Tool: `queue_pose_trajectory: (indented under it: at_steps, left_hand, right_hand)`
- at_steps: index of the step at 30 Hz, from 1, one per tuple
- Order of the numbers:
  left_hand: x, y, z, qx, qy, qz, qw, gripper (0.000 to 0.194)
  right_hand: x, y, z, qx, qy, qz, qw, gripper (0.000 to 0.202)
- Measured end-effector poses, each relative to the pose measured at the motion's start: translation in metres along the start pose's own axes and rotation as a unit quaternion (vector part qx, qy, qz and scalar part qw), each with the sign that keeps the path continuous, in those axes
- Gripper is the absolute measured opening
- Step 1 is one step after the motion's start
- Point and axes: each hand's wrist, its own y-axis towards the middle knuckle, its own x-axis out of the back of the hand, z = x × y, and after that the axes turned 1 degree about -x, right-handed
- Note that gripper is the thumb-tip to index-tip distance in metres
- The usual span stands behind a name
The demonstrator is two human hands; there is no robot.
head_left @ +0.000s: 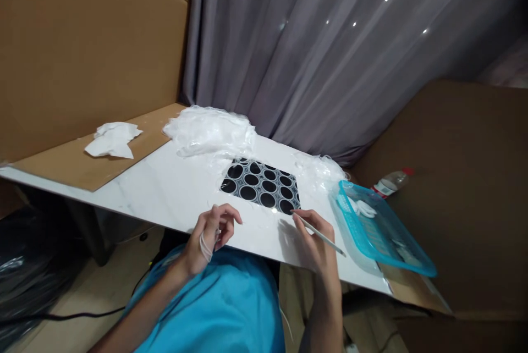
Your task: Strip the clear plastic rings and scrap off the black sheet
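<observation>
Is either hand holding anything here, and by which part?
The right hand holds a slim white stick near its end closest to the patterned sheet. Whether the left hand grips anything cannot be told.

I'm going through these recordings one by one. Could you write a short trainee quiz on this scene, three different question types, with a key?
1. Open: which hand holds the thin stick?
2. True or false: a white loop lies on the left hand.
3. Choose: the bottle near the blue basket has a cap that is A) green, B) red, C) yellow.

Key:
1. The right hand.
2. True.
3. B.
</observation>
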Motion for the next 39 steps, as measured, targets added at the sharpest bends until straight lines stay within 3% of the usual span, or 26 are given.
queue_pose_trajectory:
  at_steps: [4, 6, 9, 13, 17, 20, 26, 32, 39]
  left_hand:
    - [-0.015, 0.0, 0.005, 0.005, 0.074, 0.106, 0.992, 0.09]
    - [-0.02, 0.004, 0.005, -0.039, 0.152, 0.152, 0.976, 0.088]
    - [-0.023, 0.014, 0.001, -0.117, 0.297, 0.185, 0.929, 0.073]
    - [-0.021, 0.026, 0.003, -0.16, 0.461, 0.154, 0.859, 0.049]
    - [-0.02, 0.028, 0.019, -0.179, 0.584, 0.104, 0.785, 0.048]
    - [-0.022, 0.027, 0.028, -0.184, 0.628, 0.083, 0.752, 0.049]
    - [-0.023, 0.026, 0.03, -0.17, 0.641, 0.025, 0.748, 0.048]
    - [-0.003, 0.03, 0.027, -0.159, 0.64, 0.013, 0.752, 0.05]
    - [0.0, 0.029, 0.027, -0.16, 0.642, 0.012, 0.749, 0.049]
  right_hand:
    - [0.014, 0.007, -0.007, 0.005, 0.005, 0.023, 1.0, 0.028]
    - [0.014, 0.013, -0.005, 0.014, 0.022, 0.052, 0.998, 0.024]
    - [0.006, 0.026, 0.004, 0.029, 0.062, 0.107, 0.992, 0.019]
    - [-0.018, 0.053, 0.016, 0.048, 0.121, 0.175, 0.976, 0.023]
    - [-0.053, 0.081, 0.017, 0.09, 0.118, 0.261, 0.954, 0.024]
    - [-0.075, 0.094, 0.013, 0.116, 0.099, 0.319, 0.936, 0.019]
    - [-0.091, 0.11, 0.021, 0.123, 0.068, 0.35, 0.926, 0.018]
    - [-0.109, 0.132, 0.042, 0.157, 0.072, 0.404, 0.898, 0.019]
    - [-0.133, 0.129, 0.025, 0.129, 0.124, 0.373, 0.911, 0.019]
